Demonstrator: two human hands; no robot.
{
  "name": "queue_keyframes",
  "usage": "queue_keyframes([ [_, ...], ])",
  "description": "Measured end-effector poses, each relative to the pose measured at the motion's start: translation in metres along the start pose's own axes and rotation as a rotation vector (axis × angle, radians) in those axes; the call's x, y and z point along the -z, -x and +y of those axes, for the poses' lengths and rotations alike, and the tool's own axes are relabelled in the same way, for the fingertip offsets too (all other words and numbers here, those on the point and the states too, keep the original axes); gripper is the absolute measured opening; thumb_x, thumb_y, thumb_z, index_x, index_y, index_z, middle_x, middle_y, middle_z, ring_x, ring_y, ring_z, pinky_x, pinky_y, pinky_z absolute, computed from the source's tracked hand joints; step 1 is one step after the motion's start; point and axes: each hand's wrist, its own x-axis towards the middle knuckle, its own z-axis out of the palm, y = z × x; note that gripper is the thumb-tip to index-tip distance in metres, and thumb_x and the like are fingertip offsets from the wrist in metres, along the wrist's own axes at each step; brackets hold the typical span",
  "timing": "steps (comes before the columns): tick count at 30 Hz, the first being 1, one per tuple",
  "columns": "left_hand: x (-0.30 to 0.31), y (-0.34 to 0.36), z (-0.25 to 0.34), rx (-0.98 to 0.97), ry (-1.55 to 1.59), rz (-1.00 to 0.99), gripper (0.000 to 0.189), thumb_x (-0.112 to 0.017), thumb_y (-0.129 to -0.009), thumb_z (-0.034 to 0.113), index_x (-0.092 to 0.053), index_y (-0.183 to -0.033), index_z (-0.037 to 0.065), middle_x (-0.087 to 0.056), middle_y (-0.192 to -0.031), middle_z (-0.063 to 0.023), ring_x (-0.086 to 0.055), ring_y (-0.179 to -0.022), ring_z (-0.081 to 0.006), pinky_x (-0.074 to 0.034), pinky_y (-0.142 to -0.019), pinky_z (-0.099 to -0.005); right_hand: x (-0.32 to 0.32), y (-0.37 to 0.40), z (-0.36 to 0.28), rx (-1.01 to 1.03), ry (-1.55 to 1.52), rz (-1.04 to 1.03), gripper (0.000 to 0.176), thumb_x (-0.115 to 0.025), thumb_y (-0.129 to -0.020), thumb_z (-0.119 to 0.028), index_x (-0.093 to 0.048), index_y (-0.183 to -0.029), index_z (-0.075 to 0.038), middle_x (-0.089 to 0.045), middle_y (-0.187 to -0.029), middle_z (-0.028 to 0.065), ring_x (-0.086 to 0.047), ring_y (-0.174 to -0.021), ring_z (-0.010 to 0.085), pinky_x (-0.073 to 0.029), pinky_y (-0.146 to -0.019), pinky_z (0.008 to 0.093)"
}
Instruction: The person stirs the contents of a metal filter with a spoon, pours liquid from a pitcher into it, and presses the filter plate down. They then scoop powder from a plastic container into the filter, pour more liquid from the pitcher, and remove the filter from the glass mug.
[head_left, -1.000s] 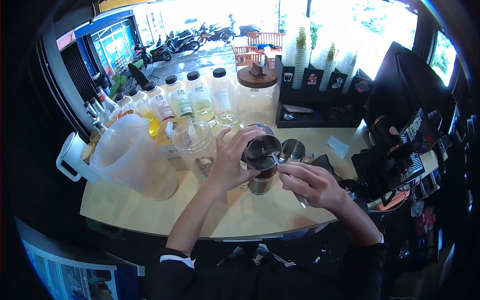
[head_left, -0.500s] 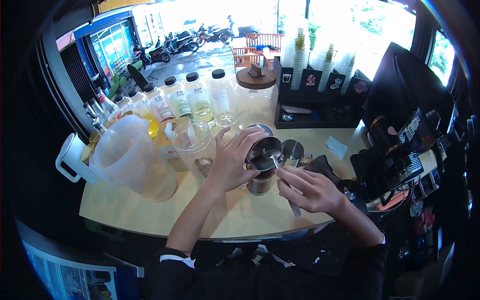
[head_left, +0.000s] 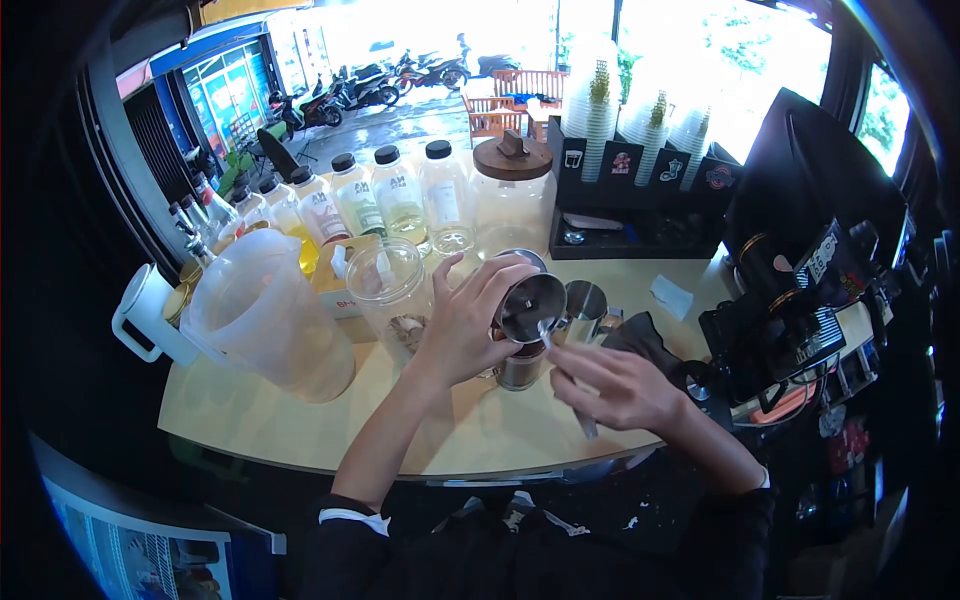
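Metal cup (head_left: 531,308) clasped within curled fingers (head_left: 486,284) of left hand (head_left: 460,325); right hand (head_left: 625,390) pinches spoon (head_left: 587,425)

Counter (head_left: 300,435): across the middle of the frame.
Held cup (head_left: 530,300): centre, in the left hand (head_left: 462,322), a glass (head_left: 518,373) just below it in the frame.
Spoon (head_left: 587,426): in the right hand (head_left: 617,386), upper end at the held cup.
Pitcher (head_left: 275,335): left, on the counter.
Open jar (head_left: 383,292): between pitcher and left hand.
Bottles (head_left: 358,197): upper left, row behind the open jar.
Lidded jar (head_left: 510,205): upper centre, between bottles and cup rack (head_left: 645,222).
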Motion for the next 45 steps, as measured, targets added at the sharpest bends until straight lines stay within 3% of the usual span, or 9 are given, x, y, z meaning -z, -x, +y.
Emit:
queue_keyframes([
  [9, 0.003, -0.005, 0.003, -0.014, -0.044, -0.019, 0.078, -0.081, -0.056, 0.022, -0.045, -0.125, 0.019, -0.054, -0.124, 0.0, -0.052, -0.117, -0.0182, -0.019, -0.106, -0.0494, 0.008, -0.003, 0.001, 0.056, 0.024, -0.01, 0.034, -0.064, -0.07, -0.011, -0.056, -0.102, -0.001, -0.054, -0.113, 0.0175, -0.06, -0.102, 0.0279, -0.051, -0.088, 0.0337],
  [16, 0.002, -0.004, 0.003, -0.005, -0.031, -0.021, 0.081, -0.085, -0.054, 0.024, -0.045, -0.125, 0.018, -0.055, -0.124, -0.0005, -0.052, -0.118, -0.0196, -0.019, -0.107, -0.0491, 0.005, 0.0, -0.005, -0.035, -0.052, -0.02, 0.035, -0.063, -0.07, -0.009, -0.054, -0.103, -0.001, -0.053, -0.116, 0.0178, -0.06, -0.103, 0.0297, -0.054, -0.08, 0.0341],
  [21, 0.002, -0.002, -0.001, 0.011, -0.029, -0.019, 0.081, -0.085, -0.055, 0.023, -0.045, -0.125, 0.018, -0.055, -0.125, -0.0004, -0.051, -0.119, -0.0196, -0.019, -0.107, -0.0493, 0.02, 0.0, -0.001, -0.116, -0.121, 0.086, 0.035, -0.065, -0.068, -0.008, -0.053, -0.1, 0.0, -0.056, -0.115, 0.0192, -0.063, -0.099, 0.0298, -0.056, -0.074, 0.0351],
  [28, 0.001, -0.002, 0.002, 0.005, -0.018, -0.003, 0.08, -0.085, -0.056, 0.024, -0.044, -0.125, 0.019, -0.055, -0.125, -0.0002, -0.051, -0.119, -0.0195, -0.018, -0.107, -0.0498, 0.007, 0.003, 0.004, -0.083, -0.068, 0.007, 0.046, -0.066, -0.067, -0.01, -0.051, -0.109, -0.002, -0.054, -0.119, 0.0167, -0.062, -0.101, 0.0288, -0.056, -0.078, 0.0347],
  [33, 0.003, -0.001, 0.001, 0.012, -0.008, -0.006, 0.079, -0.084, -0.058, 0.026, -0.044, -0.126, 0.019, -0.055, -0.125, -0.0008, -0.051, -0.119, -0.0194, -0.018, -0.108, -0.0495, 0.01, 0.001, 0.002, -0.018, -0.063, 0.029, 0.045, -0.064, -0.069, -0.009, -0.052, -0.112, -0.003, -0.053, -0.119, 0.016, -0.061, -0.103, 0.0281, -0.056, -0.08, 0.0343],
  [35, 0.002, -0.002, 0.002, 0.002, -0.01, -0.004, 0.08, -0.084, -0.058, 0.027, -0.044, -0.126, 0.019, -0.055, -0.125, -0.0009, -0.052, -0.119, -0.0194, -0.018, -0.108, -0.0493, 0.01, 0.001, 0.002, -0.001, -0.019, -0.059, 0.044, -0.062, -0.07, -0.008, -0.053, -0.113, -0.003, -0.052, -0.119, 0.0161, -0.06, -0.104, 0.0278, -0.055, -0.081, 0.034],
  [42, -0.001, -0.001, -0.004, 0.029, 0.008, 0.017, 0.08, -0.084, -0.056, 0.026, -0.045, -0.126, 0.018, -0.056, -0.125, -0.0013, -0.052, -0.119, -0.0208, -0.019, -0.108, -0.0485, 0.013, 0.001, 0.005, -0.062, -0.091, -0.043, 0.041, -0.062, -0.071, -0.004, -0.054, -0.111, -0.002, -0.053, -0.119, 0.0175, -0.061, -0.101, 0.0291, -0.056, -0.077, 0.0356],
  [44, 0.0, 0.0, -0.006, 0.055, 0.031, 0.026, 0.08, -0.084, -0.056, 0.026, -0.046, -0.125, 0.018, -0.057, -0.124, -0.0015, -0.052, -0.119, -0.0211, -0.02, -0.108, -0.0482, 0.017, 0.005, 0.003, -0.191, -0.241, 0.157, 0.039, -0.061, -0.073, 0.003, -0.053, -0.11, 0.001, -0.057, -0.116, 0.0177, -0.063, -0.094, 0.0309, -0.056, -0.075, 0.0359],
  [45, 0.001, 0.0, -0.007, 0.08, 0.033, 0.022, 0.08, -0.084, -0.055, 0.027, -0.047, -0.125, 0.018, -0.057, -0.123, -0.0016, -0.052, -0.118, -0.0211, -0.021, -0.108, -0.0479, 0.017, 0.007, 0.0, -0.257, -0.26, 0.26, 0.028, -0.054, -0.081, 0.009, -0.051, -0.108, 0.002, -0.059, -0.111, 0.0209, -0.065, -0.092, 0.03, -0.056, -0.074, 0.0356],
])
